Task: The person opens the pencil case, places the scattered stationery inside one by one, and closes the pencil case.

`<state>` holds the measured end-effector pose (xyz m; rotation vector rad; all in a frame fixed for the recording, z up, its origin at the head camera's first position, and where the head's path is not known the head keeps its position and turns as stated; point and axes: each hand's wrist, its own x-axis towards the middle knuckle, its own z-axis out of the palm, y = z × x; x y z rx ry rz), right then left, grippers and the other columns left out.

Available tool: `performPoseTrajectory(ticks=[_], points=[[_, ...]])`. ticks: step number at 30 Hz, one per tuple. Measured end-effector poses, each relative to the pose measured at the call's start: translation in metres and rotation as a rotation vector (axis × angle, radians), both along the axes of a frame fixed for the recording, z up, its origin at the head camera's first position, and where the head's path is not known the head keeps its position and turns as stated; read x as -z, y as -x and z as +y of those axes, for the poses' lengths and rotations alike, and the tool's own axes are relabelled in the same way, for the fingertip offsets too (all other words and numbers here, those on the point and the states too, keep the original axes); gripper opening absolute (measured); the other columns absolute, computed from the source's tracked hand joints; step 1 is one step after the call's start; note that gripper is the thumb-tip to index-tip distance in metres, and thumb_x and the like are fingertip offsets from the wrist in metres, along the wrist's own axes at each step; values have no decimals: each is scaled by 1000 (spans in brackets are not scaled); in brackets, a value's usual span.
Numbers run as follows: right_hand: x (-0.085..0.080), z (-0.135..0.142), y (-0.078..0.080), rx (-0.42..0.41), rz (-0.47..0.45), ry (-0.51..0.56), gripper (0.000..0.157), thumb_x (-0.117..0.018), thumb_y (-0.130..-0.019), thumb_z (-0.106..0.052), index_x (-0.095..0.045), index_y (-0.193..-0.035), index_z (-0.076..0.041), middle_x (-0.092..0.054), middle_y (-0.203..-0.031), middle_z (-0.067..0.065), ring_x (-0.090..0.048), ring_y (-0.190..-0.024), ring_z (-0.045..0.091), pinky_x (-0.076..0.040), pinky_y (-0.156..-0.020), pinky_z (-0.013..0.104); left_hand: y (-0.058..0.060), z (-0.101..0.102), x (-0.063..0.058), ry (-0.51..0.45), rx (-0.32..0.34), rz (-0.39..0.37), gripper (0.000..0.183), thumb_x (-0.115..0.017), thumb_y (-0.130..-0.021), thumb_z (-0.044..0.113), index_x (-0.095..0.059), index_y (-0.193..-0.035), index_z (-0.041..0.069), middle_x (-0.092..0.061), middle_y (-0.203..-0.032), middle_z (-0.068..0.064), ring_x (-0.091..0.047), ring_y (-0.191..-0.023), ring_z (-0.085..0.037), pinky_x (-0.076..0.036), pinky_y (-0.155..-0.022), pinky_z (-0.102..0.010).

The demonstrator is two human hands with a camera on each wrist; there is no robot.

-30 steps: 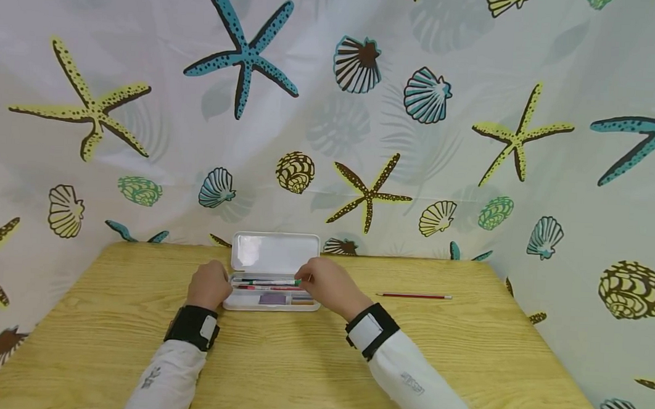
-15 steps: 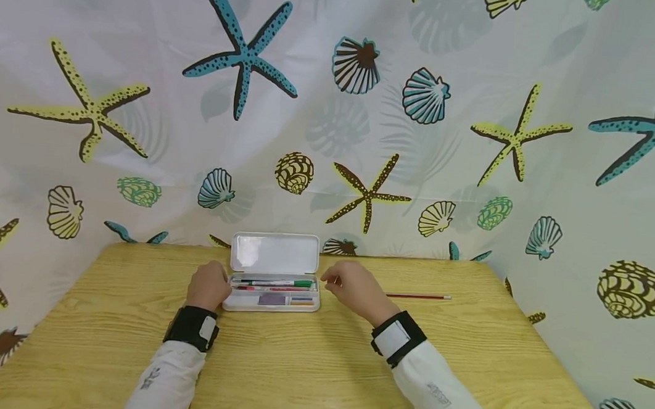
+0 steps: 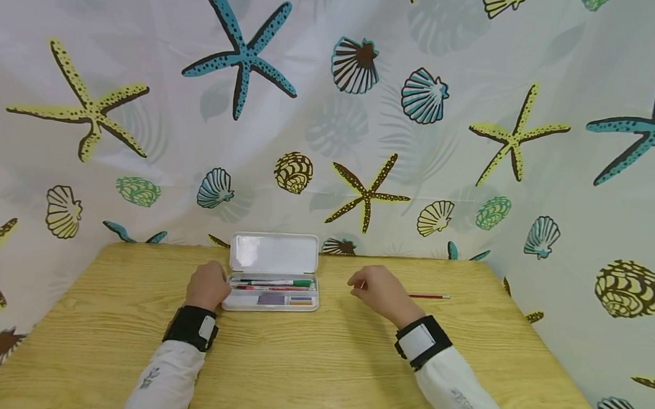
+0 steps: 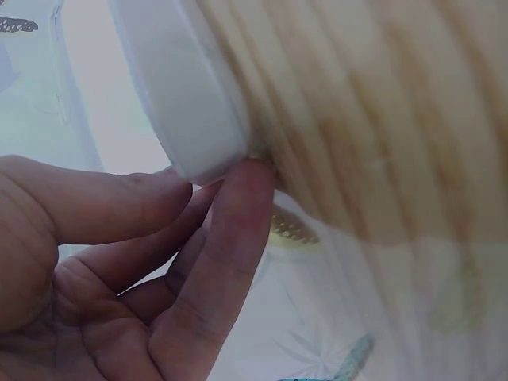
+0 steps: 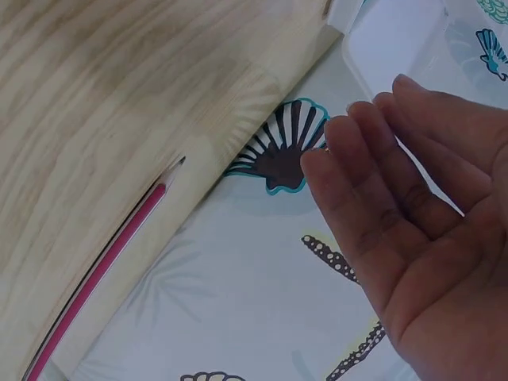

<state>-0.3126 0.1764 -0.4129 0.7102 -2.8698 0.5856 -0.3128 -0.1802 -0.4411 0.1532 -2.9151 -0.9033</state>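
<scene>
An open white pencil case (image 3: 239, 307) stands near the table's back, its lid (image 3: 274, 252) raised. Inside lie a green-capped marker (image 3: 302, 283), a reddish pen or pencil (image 3: 278, 288), a purple block (image 3: 271, 299) and a small striped piece (image 3: 301, 301). My left hand (image 3: 208, 285) pinches the left end of the case between thumb and fingers; the left wrist view shows the grip on its white wall (image 4: 198, 95). My right hand (image 3: 384, 292) hovers with loosely bent fingers, holding nothing. Partly hidden behind it is a red pencil (image 3: 431, 296), whose sharpened tip shows in the right wrist view.
The wooden table (image 3: 297, 363) ends at a curtain (image 3: 452, 155) printed with starfish and shells, which also rises at both sides. Table surface lies in front of the case and to the right of the pencil.
My right hand has left the case's right end and moved right, towards the red pencil, uncovering the marker's green cap. The left hand keeps its place on the case.
</scene>
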Motion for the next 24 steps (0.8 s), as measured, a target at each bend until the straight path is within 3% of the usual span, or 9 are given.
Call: performPoseTrajectory(ticks=[11, 24], points=[[4, 37, 3, 55, -39, 5, 15, -75, -91, -5, -78, -105, -1, -74, -96, 7, -67, -85, 20, -56, -76, 38, 6, -3, 5, -2, -2, -6, 10, -62, -82, -3, -60, -72, -1, -52, -67, -9, -52, -61, -24, -37, -53, -32], [10, 77, 6, 132, -55, -28, 20, -73, -90, 2, -75, -110, 5, -74, -106, 17, -70, -97, 33, -56, -85, 46, 5, -2, 5, 12, -2, 6, 14, -62, -81, -4, -58, -69, 0, -49, -65, -8, -50, -59, -23, -36, -52, -31]])
